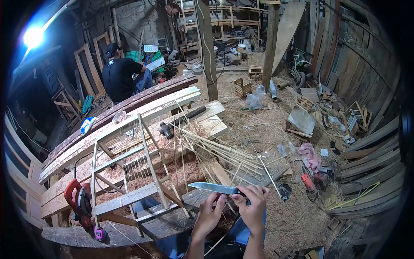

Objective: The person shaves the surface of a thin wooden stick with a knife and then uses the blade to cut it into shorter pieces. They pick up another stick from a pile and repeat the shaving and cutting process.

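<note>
My right hand [252, 206] grips the dark handle of a knife [212, 187], its steel blade pointing left. My left hand [208, 214] is just below the blade with fingers curled, pinching a thin bamboo stick against the edge; the stick is hard to make out. A bundle of thin bamboo sticks [220, 151] lies spread on the bench just beyond my hands. A small wooden cage frame with thin bars [129, 164] stands on the bench to the left.
Long carved planks [129, 112] run across the workbench. A red power saw [79, 203] sits at the bench's left end, a red tool [312, 180] on the shaving-covered floor at right. A person in a black shirt [120, 75] sits with their back to me.
</note>
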`<state>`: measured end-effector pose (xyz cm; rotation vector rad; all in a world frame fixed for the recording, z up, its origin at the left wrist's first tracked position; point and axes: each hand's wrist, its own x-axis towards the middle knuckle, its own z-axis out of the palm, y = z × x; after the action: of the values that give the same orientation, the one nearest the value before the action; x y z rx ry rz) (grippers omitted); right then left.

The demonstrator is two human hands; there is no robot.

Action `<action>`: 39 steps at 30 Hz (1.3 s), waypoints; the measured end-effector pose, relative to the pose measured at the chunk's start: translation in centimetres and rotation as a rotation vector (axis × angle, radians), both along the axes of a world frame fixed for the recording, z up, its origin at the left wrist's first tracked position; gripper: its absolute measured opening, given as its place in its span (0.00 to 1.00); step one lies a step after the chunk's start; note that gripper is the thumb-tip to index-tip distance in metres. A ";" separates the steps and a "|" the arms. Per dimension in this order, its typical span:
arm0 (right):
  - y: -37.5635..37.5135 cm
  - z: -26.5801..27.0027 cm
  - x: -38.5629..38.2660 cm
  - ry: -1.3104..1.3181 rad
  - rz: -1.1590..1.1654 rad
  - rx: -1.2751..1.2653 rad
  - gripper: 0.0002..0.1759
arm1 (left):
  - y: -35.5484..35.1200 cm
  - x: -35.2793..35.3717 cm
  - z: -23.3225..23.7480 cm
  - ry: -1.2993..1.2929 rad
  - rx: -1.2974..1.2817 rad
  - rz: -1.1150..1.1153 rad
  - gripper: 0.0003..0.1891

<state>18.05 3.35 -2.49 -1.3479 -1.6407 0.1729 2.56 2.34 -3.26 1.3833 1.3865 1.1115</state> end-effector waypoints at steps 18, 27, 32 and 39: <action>0.1 0.2 -0.7 0.001 0.173 -0.084 0.20 | -0.3 0.0 -1.1 -0.073 -0.018 0.079 0.10; 0.2 -0.2 -0.4 0.048 0.194 -0.088 0.21 | -0.4 0.6 -1.6 -0.224 0.073 0.039 0.10; 0.5 -1.5 0.4 0.099 0.231 -0.098 0.19 | -0.9 1.3 -0.9 -0.233 0.067 0.038 0.08; 0.5 -1.1 1.4 0.128 0.255 -0.059 0.18 | -1.5 2.3 -0.1 -0.327 0.065 0.061 0.05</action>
<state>19.46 3.90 -3.59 -1.1430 -1.7049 0.4523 4.91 0.81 -3.35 1.1476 1.1699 1.3659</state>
